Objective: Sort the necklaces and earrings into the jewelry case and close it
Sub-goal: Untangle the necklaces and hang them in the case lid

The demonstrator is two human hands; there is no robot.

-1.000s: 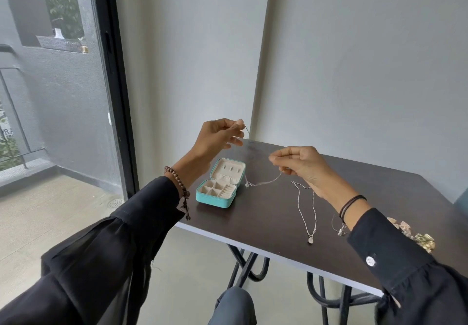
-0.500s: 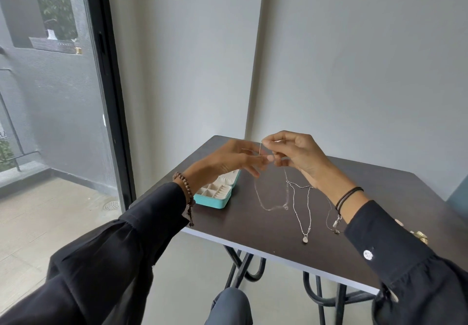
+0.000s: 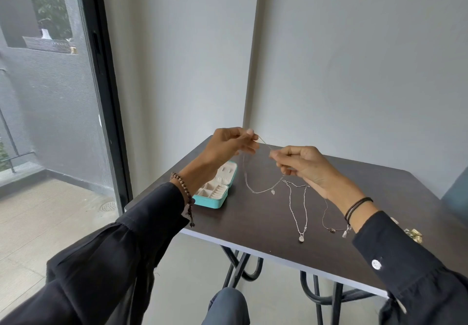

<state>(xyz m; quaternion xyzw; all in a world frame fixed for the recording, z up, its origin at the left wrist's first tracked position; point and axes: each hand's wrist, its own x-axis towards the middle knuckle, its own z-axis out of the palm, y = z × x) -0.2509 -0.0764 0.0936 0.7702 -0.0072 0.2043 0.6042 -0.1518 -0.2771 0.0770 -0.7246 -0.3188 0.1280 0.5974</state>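
Fingertips of our left hand (image 3: pixel 228 145) pinch one end of a thin silver necklace (image 3: pixel 260 191) above the dark table (image 3: pixel 253 226), and our right hand (image 3: pixel 301 165) pinches the chain further along, so it droops between them in a loop, its small pendant low near the tabletop. We see the turquoise jewelry case (image 3: pixel 215 197) lying open behind our left wrist, cream compartments showing. Beside the loop a silver chain (image 3: pixel 298 210) and a darker cord (image 3: pixel 325 213) lie on the table, the cord partly under our right wrist.
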